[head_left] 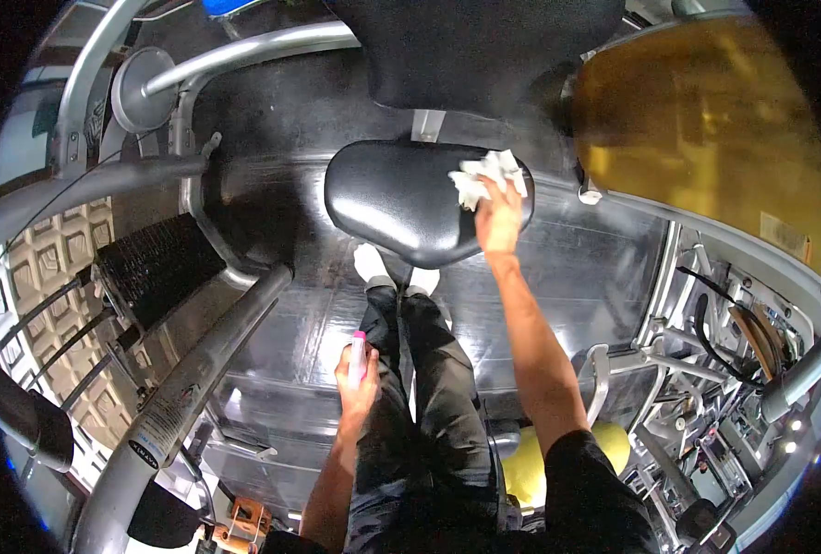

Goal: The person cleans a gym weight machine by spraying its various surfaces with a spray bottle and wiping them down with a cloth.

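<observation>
Crumpled white tissue or cloth (490,175) is in my right hand (499,220), pressed on the right end of a black padded seat (401,198). The seat's glossy surface shows a bright reflection at its left. Lower down, my left hand (357,380) is wrapped round a small bottle (358,358) with a pink top, held upright beside my left leg. The bottle is apart from the seat.
A black backrest pad (494,55) stands beyond the seat. Grey metal tubes (198,369) run along the left. A yellow-brown panel (706,120) is at the upper right, with metal gym frames (688,369) below it. A yellow pad (526,466) lies behind my right arm.
</observation>
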`<state>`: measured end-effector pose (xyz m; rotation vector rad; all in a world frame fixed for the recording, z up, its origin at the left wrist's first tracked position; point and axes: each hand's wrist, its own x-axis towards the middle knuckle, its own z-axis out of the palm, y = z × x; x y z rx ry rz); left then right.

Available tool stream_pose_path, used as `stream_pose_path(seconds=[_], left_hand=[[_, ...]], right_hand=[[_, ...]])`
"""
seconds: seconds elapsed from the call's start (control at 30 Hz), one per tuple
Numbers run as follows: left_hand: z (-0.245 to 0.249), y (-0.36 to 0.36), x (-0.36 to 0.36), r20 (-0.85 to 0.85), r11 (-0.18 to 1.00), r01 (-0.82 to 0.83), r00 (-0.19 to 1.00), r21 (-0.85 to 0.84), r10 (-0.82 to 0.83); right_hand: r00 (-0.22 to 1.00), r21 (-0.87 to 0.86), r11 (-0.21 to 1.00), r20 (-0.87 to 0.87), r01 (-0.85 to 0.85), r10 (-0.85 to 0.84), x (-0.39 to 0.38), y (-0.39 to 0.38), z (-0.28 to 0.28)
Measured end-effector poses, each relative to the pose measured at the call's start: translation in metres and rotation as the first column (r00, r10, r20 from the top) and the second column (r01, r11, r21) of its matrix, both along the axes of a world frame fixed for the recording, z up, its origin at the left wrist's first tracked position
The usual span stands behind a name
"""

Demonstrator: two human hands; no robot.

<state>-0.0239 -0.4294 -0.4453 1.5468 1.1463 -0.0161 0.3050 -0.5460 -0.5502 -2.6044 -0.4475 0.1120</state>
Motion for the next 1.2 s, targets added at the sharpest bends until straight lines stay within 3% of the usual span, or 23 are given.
stream_pose_path(seconds=[0.1,0.17,0.2,0.27,0.33,0.4,0.47,0.53,0.6,0.63,0.67,0.7,0.73,0.8,0.93,0.97,1.03,1.07,1.1,1.13,1.17,1.2], left_hand=[[0.018,0.007,0.008,-0.002,0.999,0.015,1.0,0.034,-0.015],[0.02,0.01,0.007,-0.004,0.999,0.004,1.0,0.034,-0.004],[0.019,0.011,0.006,-0.008,1.0,-0.013,1.0,0.021,0.014],[0.013,0.011,0.004,-0.008,0.999,-0.033,0.999,0.002,0.033],[0.005,0.013,0.0,-0.001,0.999,-0.031,1.0,-0.03,0.031],[0.002,0.015,-0.001,0.024,1.0,-0.015,1.0,0.003,0.015],[0.004,0.015,0.0,0.047,1.0,0.005,0.999,0.03,-0.006],[0.02,0.017,0.013,0.019,1.0,-0.017,1.0,-0.009,0.017],[0.001,0.01,-0.001,0.046,1.0,-0.009,0.999,0.01,0.008],[-0.006,0.008,-0.006,0.073,0.999,-0.003,0.997,0.032,0.001],[-0.006,0.009,-0.004,0.073,0.999,0.0,0.997,0.032,-0.002],[-0.004,0.008,-0.003,0.054,1.0,0.012,0.998,0.015,-0.013],[-0.001,0.008,-0.001,0.035,1.0,0.024,0.999,-0.004,-0.024],[0.012,0.009,0.012,0.018,1.0,0.012,1.0,-0.02,-0.012],[0.019,0.011,0.024,0.03,0.998,-0.036,0.999,-0.043,0.038],[0.015,0.009,0.023,0.032,0.998,-0.038,0.999,-0.047,0.04],[0.005,0.006,0.019,0.1,0.993,0.029,0.994,0.112,-0.04],[0.006,0.005,0.019,0.097,0.993,0.029,0.994,0.111,-0.04],[0.007,0.004,0.02,0.092,0.99,0.044,0.994,0.132,-0.056],[0.008,0.004,0.021,0.088,0.987,0.058,0.994,0.152,-0.072],[0.008,0.003,0.019,0.087,0.987,0.057,0.994,0.151,-0.071],[0.009,0.002,0.017,0.061,0.996,0.035,0.997,0.081,-0.04]], right_hand=[[0.992,-0.032,0.992,0.046,-0.119,0.121,0.004,0.026,0.004],[0.99,-0.023,0.998,-0.124,-0.065,0.062,0.018,0.025,0.009],[0.991,-0.028,0.997,-0.121,-0.066,0.062,0.02,0.018,0.012],[0.987,-0.213,0.964,-0.034,-0.162,0.158,0.027,0.002,0.02],[0.986,-0.259,0.951,-0.023,-0.168,0.168,0.033,-0.011,0.011],[0.959,-0.216,0.966,-0.274,-0.14,0.078,0.035,-0.015,0.004],[0.968,-0.196,0.972,-0.235,-0.133,0.085,0.027,-0.006,-0.011],[0.995,0.045,0.999,-0.097,-0.006,0.01,0.012,0.018,-0.035],[0.996,0.093,0.992,0.017,0.089,-0.09,-0.009,0.061,-0.036],[0.988,0.087,0.995,-0.15,0.053,-0.039,-0.013,0.084,-0.022],[0.978,0.127,0.992,-0.21,0.018,0.009,-0.02,0.109,-0.013],[0.985,0.117,0.984,-0.09,-0.135,0.146,-0.034,0.13,-0.044],[0.878,0.173,0.946,-0.356,-0.273,0.319,-0.035,0.15,0.008],[0.804,0.145,0.828,-0.2,-0.541,0.56,-0.051,0.174,-0.005],[0.689,0.036,0.724,-0.277,-0.689,0.669,-0.015,0.163,-0.013],[0.693,-0.016,0.704,-0.193,-0.71,0.695,0.0,0.151,-0.014],[0.84,-0.153,0.886,-0.421,-0.437,0.342,0.032,0.133,0.006],[0.894,-0.008,0.955,-0.352,-0.297,0.276,0.046,0.11,0.002],[0.954,0.019,0.954,0.046,-0.298,0.297,0.053,0.082,-0.024],[0.977,-0.103,0.975,0.055,-0.198,0.204,0.066,0.066,-0.041],[0.994,-0.222,0.974,-0.112,-0.03,0.005,0.075,0.057,-0.032],[1.0,-0.336,0.942,0.021,-0.012,0.02,0.085,0.053,-0.029]])
